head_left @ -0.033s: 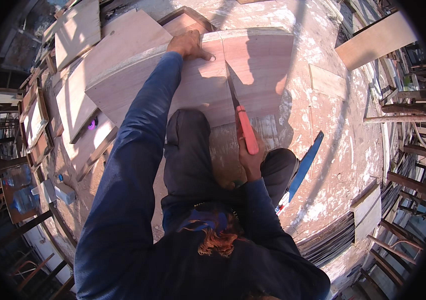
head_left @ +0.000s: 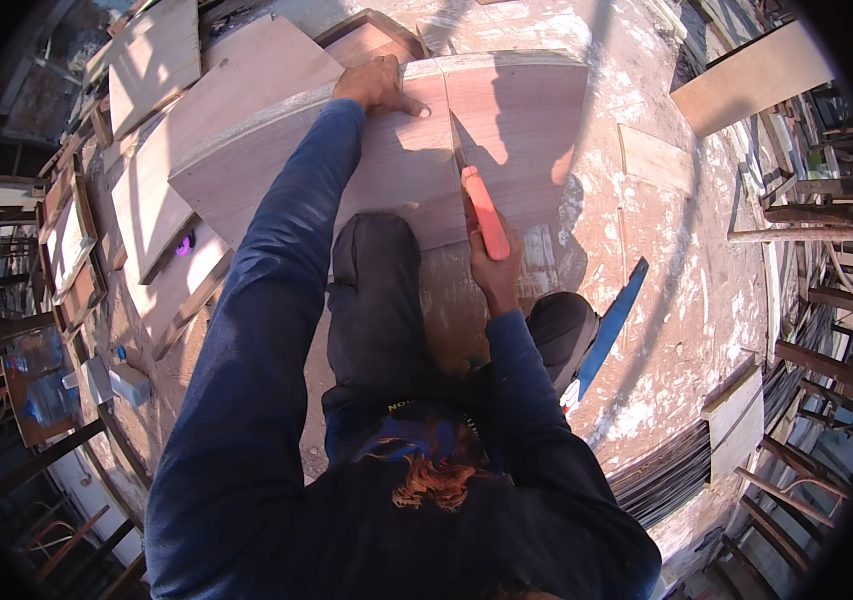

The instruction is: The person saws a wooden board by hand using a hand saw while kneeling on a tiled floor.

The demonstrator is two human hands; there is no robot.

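Note:
A wide reddish wooden board [head_left: 387,165] lies in front of me, with a thin cut line running in from its far edge. My left hand [head_left: 377,88] grips that far edge, thumb on the face just left of the line. In my right hand [head_left: 496,265] is the red-orange handle of a handsaw [head_left: 487,212]. Its narrow dark blade lies in the cut, and the tip shows beyond the board's far edge. My left knee is at the board's near edge.
Right of my right knee lies a blue saw blade [head_left: 619,318]. Plywood sheets [head_left: 237,85] are spread at the far left, near a purple ring [head_left: 185,245]. A small plank [head_left: 655,160] lies to the right. Thin dark rods [head_left: 657,478] are bundled at the lower right.
My right hand has pushed the handsaw away from me along the cut, so its handle now overlaps the board and its tip pokes out past the far edge. My left hand stays in place.

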